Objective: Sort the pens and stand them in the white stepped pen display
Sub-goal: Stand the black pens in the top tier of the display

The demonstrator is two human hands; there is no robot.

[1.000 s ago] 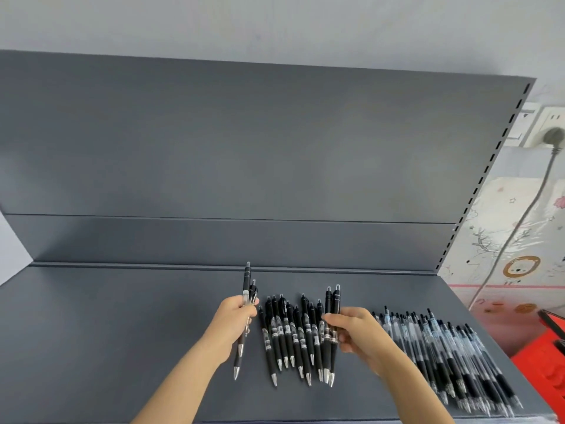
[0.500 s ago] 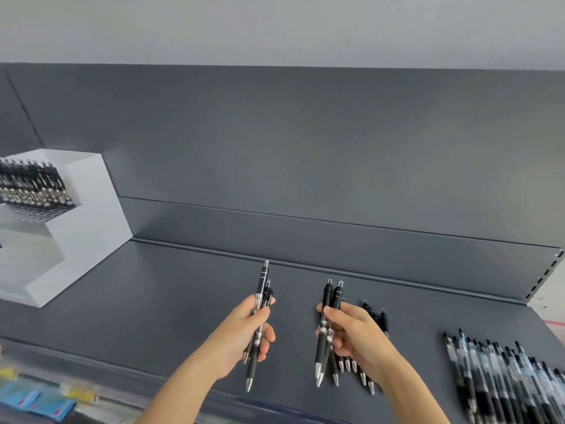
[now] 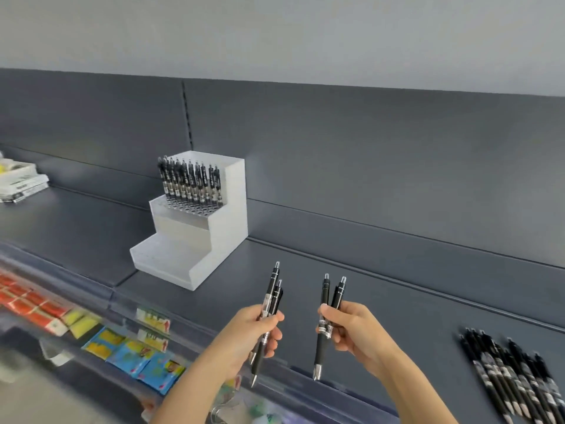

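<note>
My left hand [image 3: 255,333] is closed around two black pens [image 3: 271,290], tips down, held above the shelf's front edge. A short way to its right, my right hand [image 3: 351,327] grips two more black pens [image 3: 330,296], also upright. The white stepped pen display [image 3: 221,231] stands on the grey shelf to the upper left of both hands. A row of black pens [image 3: 191,182] fills its top step, and the holes in front of them and the two lower steps hold none. A pile of black pens [image 3: 513,381] lies on the shelf at the far right.
The dark grey shelf [image 3: 189,289] has a raised back panel behind it. White boxes [image 3: 20,183] lie stacked at the far left. Below the shelf's front edge, colourful packets [image 3: 134,353] and red items [image 3: 27,304] sit on a lower level.
The view has swung left, bringing the white display toward the middle. Both hands have lifted their pens off the shelf and moved left, leaving the pen pile at the right.
</note>
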